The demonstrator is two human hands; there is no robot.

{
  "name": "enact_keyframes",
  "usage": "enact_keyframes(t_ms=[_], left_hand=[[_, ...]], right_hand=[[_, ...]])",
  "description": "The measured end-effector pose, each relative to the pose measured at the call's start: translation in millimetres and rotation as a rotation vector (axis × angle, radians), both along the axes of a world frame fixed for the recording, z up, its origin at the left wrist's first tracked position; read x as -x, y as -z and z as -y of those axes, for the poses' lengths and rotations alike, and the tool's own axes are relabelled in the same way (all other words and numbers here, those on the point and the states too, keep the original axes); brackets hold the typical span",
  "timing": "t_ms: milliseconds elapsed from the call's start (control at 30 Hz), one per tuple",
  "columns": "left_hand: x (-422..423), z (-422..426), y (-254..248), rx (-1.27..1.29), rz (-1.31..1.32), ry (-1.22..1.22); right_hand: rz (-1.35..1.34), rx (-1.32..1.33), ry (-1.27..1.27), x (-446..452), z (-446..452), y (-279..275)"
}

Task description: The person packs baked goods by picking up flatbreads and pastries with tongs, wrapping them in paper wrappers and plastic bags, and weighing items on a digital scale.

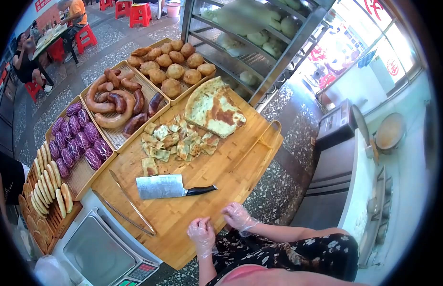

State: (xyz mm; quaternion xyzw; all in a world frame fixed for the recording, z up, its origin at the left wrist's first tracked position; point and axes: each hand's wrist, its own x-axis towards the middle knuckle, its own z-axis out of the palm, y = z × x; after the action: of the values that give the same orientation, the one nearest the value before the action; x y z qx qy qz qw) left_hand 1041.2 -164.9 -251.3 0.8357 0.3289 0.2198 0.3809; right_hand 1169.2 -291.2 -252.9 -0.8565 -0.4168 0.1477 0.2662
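My left hand, in a clear plastic glove, is at the near edge of the wooden cutting board. Its fingers are curled together, with nothing visible in them. Beside it my right hand, gloved too, has loosely bent fingers slightly apart and is empty. Nearest to both hands lies a cleaver with a black handle. Metal tongs lie to its left. Beyond the cleaver is a pile of cut flatbread pieces, with a large browned wedge of flatbread behind it.
Trays hold round fried buns, sausages, purple striped buns and flat cakes. A scale sits at lower left. Behind stands a metal rack of dough. A counter is at right. People sit at a table, far left.
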Motion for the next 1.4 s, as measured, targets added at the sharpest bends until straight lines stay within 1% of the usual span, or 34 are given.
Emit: enact_keyframes(t_ms=[200, 333, 367, 400, 433, 467, 500, 533, 567, 600, 633, 667, 700, 733, 767, 800, 833, 900, 967, 1000, 1033, 1100, 1167, 1200, 1233, 1300, 1367, 1400], left_hand=[[-0.6, -0.6, -1.0, 0.009, -0.051, -0.003], [-0.3, -4.1, -2.9, 0.013, -0.087, 0.038], [0.1, -4.3, -5.1, 0.021, -0.109, 0.061], [0.1, -4.2, -5.2, 0.018, -0.137, 0.112], [-2.0, -4.9, -2.5, -0.014, -0.171, 0.119], [-4.4, -5.1, -2.1, -0.048, -0.207, 0.129], [-7.3, -5.3, -5.3, -0.015, -0.214, 0.15], [-11.8, -6.1, -9.2, 0.014, -0.229, 0.167], [-21.0, -5.8, -11.0, 0.06, -0.277, 0.179], [-36.9, -4.3, -14.9, 0.102, -0.32, 0.18], [-60.6, -0.4, -25.5, 0.077, -0.353, 0.217], [-87.6, 5.7, -38.9, -0.006, -0.257, 0.322], [-124.1, 16.6, -51.1, -0.084, -0.166, 0.42], [-163.1, 29.2, -62.4, -0.104, -0.19, 0.444], [-205.4, 45.6, -74.7, -0.133, -0.093, 0.566], [-246.1, 63.5, -82.0, -0.156, 0.003, 0.684], [-286.8, 83.0, -85.4, -0.164, -0.023, 0.702], [-365.2, 122.0, -78.8, -0.114, 0.006, 0.788], [-434.0, 154.3, -54.2, -0.122, -0.069, 0.822], [-465.3, 166.2, -44.1, -0.289, -0.089, 0.824], [-490.0, 176.1, -32.1, -0.453, -0.116, 0.822], [-510.1, 184.3, -10.3, -0.55, -0.285, 0.732], [-515.0, 178.3, -8.1, -0.701, -0.481, 0.703], [-514.1, 177.2, -6.5, -0.721, -0.551, 0.694], [-514.2, 177.2, -8.5, -0.701, -0.594, 0.691], [-498.6, 168.9, -3.6, -0.787, -0.656, 0.693], [-496.7, 170.0, -9.5, -0.81, -0.728, 0.682], [-494.2, 170.5, -9.9, -0.832, -0.714, 0.659]], right_hand=[[-0.052, 0.034, -0.012, -6.1, -3.8, -3.5], [-0.076, 0.027, 0.004, -5.8, -2.6, 1.9], [-0.066, -0.003, 0.036, -4.1, -1.5, 6.9], [-0.079, -0.011, 0.035, -7.0, -3.3, -1.5], [-0.105, -0.128, -0.019, -14.3, 3.6, 17.5], [-0.557, -0.121, 0.209, -17.2, 5.2, 15.2], [-0.587, -0.2, 0.347, -29.9, 7.6, -4.1], [-0.552, -0.162, 0.511, -49.4, 8.1, -27.7], [-0.427, -0.326, 0.605, -70.1, 21.6, -16.9], [-0.395, -0.513, 0.725, -96.5, 34.2, -18.6], [-0.525, -0.643, 0.914, -129.0, 46.9, -23.9], [-0.459, -0.622, 0.99, -161.7, 71.1, -21.0], [-0.559, -0.754, 1.156, -200.8, 81.9, -43.6], [-0.685, -0.878, 1.314, -240.0, 98.9, -47.2], [-0.634, -1.006, 1.334, -281.0, 119.3, -29.4], [-0.602, -1.028, 1.359, -323.8, 138.2, -9.5], [-0.634, -0.932, 1.4, -363.4, 153.2, -3.9], [-0.792, -0.933, 1.439, -444.3, 170.4, 50.0], [-0.97, -0.872, 1.44, -522.3, 178.8, 126.4], [-1.033, -0.893, 1.436, -555.0, 178.1, 162.3], [-1.085, -0.791, 1.431, -584.6, 176.2, 197.4], [-1.118, -0.684, 1.372, -630.0, 167.3, 276.5], [-0.807, -0.401, 1.18, -656.7, 145.2, 373.7], [-0.72, -0.261, 1.147, -671.9, 140.5, 374.4], [-0.774, -0.187, 1.103, -688.2, 131.9, 407.7], [-0.826, 0.043, 0.989, -726.3, 128.0, 401.6], [-0.872, 0.05, 1.049, -753.6, 113.1, 427.1], [-0.829, -0.018, 1.122, -763.1, 107.2, 436.8]])
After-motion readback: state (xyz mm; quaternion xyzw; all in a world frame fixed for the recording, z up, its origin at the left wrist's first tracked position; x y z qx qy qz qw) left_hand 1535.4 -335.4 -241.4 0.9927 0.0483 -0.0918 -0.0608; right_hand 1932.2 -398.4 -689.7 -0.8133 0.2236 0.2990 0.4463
